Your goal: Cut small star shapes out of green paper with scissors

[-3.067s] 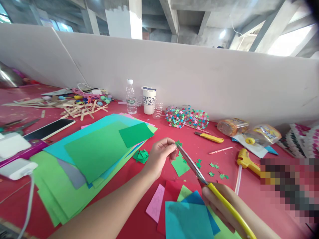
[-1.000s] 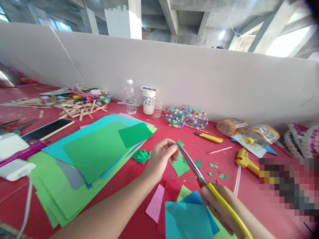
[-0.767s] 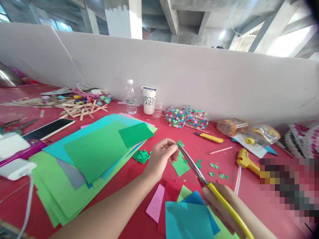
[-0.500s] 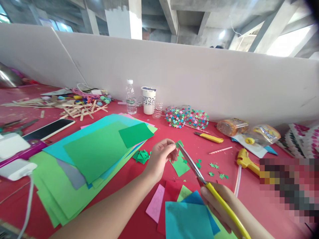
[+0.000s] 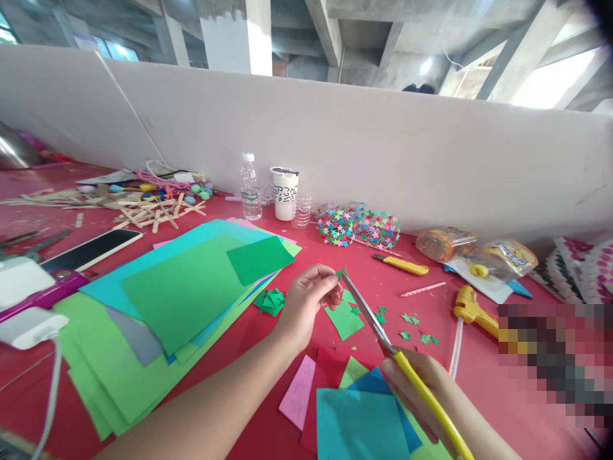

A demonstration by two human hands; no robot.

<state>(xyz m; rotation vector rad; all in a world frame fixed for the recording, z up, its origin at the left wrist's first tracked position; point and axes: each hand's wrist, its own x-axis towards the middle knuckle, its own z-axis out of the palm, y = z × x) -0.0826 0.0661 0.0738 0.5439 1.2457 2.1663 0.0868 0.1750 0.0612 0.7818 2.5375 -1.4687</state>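
My left hand (image 5: 313, 297) pinches a small piece of green paper (image 5: 341, 273) between thumb and fingers. My right hand (image 5: 419, 377) is wrapped round yellow-handled scissors (image 5: 378, 329), whose blade tips meet the green piece. Beneath the blades lies a green paper rectangle (image 5: 345, 319). Small green paper stars (image 5: 410, 318) are scattered to the right of it. A pile of dark green cut pieces (image 5: 269, 301) rests left of my left hand. Teal, blue, red and pink sheets, with a teal square (image 5: 361, 418) on top, lie before me.
Large green and blue sheets (image 5: 186, 287) spread at the left. Along the white partition stand a water bottle (image 5: 250, 188), a paper cup (image 5: 285, 195) and star-covered bottles (image 5: 357, 227). To the right are a yellow cutter knife (image 5: 405, 264) and a yellow glue gun (image 5: 469, 306).
The scissors have cut at the green piece, and the part beyond the blades looks smaller. Both hands stay nearly in place.
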